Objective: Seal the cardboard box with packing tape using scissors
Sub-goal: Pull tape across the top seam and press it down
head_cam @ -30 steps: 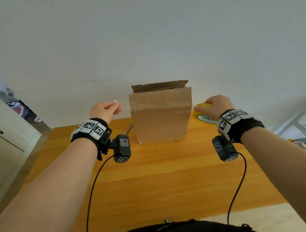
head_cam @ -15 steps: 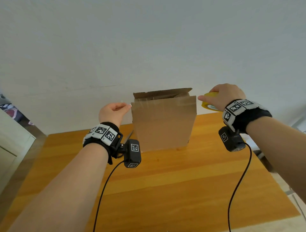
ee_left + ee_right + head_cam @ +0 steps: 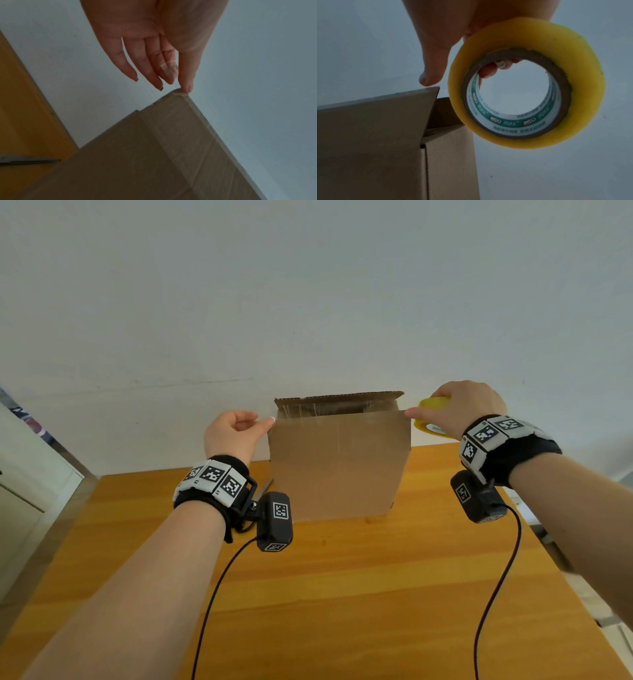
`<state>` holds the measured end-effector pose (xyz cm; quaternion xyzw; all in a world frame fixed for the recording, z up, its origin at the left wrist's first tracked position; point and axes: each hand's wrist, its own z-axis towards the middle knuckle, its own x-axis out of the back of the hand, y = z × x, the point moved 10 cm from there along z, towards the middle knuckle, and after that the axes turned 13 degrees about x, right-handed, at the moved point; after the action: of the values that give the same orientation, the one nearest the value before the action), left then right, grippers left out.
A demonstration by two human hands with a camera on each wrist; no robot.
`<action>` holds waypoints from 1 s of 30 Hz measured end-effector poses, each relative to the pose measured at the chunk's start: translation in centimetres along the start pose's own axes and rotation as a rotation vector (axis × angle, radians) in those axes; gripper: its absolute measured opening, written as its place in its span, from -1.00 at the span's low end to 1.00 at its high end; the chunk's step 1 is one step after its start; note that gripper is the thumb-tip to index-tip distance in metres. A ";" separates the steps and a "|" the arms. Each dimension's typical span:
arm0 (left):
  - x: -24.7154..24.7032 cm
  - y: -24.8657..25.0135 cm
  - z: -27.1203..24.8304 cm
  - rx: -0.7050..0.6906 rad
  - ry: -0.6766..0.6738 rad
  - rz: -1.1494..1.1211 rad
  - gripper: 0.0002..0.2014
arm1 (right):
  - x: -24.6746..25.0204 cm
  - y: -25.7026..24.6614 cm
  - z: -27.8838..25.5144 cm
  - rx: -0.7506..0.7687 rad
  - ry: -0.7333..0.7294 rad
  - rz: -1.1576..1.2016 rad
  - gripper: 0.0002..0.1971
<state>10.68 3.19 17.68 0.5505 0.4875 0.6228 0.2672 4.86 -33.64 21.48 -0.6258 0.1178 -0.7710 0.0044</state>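
Observation:
A brown cardboard box [image 3: 339, 463] stands upright on the wooden table [image 3: 342, 594] against the wall, its back flap raised. My left hand [image 3: 269, 422] pinches the end of the clear tape [image 3: 169, 70] between thumb and forefinger at the box's top left corner [image 3: 178, 93]. My right hand [image 3: 421, 414] grips the yellow tape roll [image 3: 573, 56] beside the top right corner, a finger hooked inside its core and the thumb [image 3: 428, 79] just above the box edge. A clear strip [image 3: 329, 409] spans the top opening between both hands. A grey scissor blade [image 3: 267, 486] shows left of the box.
The white wall [image 3: 308, 302] rises right behind the box. A pale cabinet [image 3: 27, 491] stands off the table's left edge. Cables [image 3: 219, 594] hang from both wrist cameras over the near part of the table.
Both hands have risen from beside the box to its top corners. The roll came up off the table, and the tape strip now lies stretched across the opening.

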 end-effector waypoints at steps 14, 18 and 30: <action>-0.3 0.0 0.3 -0.012 0.018 0.030 -0.64 | -0.8 0.1 1.0 0.009 -0.034 -0.020 -0.34; -0.4 -0.1 0.5 -0.015 0.025 0.046 -0.64 | -1.1 0.0 1.1 0.014 -0.036 -0.033 -0.33; -1.3 -0.5 1.6 -0.016 0.014 0.087 -0.66 | -2.1 0.1 1.6 0.008 -0.031 -0.060 -0.30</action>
<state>12.40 2.79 16.52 0.5649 0.4600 0.6415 0.2406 6.81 -33.71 19.73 -0.6409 0.0961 -0.7615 -0.0145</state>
